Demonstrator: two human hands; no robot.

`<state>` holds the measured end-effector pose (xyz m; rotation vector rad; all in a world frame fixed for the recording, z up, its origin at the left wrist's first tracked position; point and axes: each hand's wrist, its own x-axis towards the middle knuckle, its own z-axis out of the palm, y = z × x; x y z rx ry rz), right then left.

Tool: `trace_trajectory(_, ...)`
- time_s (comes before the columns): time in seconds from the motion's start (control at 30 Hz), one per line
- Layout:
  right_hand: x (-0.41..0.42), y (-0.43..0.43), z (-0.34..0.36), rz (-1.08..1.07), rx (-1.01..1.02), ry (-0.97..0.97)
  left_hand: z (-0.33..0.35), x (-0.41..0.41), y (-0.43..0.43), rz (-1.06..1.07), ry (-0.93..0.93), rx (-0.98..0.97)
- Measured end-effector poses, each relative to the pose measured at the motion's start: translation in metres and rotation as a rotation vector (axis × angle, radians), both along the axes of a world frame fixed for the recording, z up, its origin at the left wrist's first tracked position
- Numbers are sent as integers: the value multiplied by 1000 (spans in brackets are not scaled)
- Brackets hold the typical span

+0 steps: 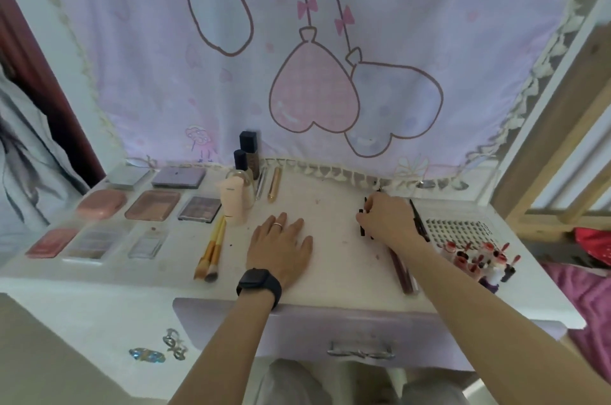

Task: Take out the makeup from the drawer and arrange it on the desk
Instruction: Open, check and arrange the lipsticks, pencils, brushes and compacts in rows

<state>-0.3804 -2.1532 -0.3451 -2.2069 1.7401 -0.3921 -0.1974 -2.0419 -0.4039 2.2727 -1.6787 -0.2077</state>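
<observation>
Black slim makeup sticks (362, 230) pinched in curled R hand (386, 217), on white counter (330, 206). L hand (281, 246) lies flat beside, fingers straight, holding nothing.

White worktop (330, 206). On your left, eight palettes (152, 205) in three rows. Centre-back: two dark-capped bottles (248, 153), a pink bottle (233, 202) just in front, a gold tube (274, 184) beside. Two brushes (211, 249) lie nearer you. Your left hand (281, 246) rests flat mid-worktop. Your right hand (386, 219) pinches black sticks (362, 222). Far right: a white grid rack (459, 229), lip glosses (479, 259) heaped at its near end, a dark red pencil (401, 269) alongside.
</observation>
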Motion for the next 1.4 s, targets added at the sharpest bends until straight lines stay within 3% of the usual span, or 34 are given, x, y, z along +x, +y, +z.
trace_trajectory(0.1,3,-2,-3,-9,-14,77,0,-1,1,7,1,-15)
trace_trajectory(0.77,4,0,-12,1,-64,-31,1,-2,4,7,34,-12)
trace_trajectory(1.03,63,-8,-8,351,-53,-131,3,14,6,-106,-29,91)
trace_trajectory(1.4,144,-50,-11,587,141,142,-3,18,7,-97,10,32)
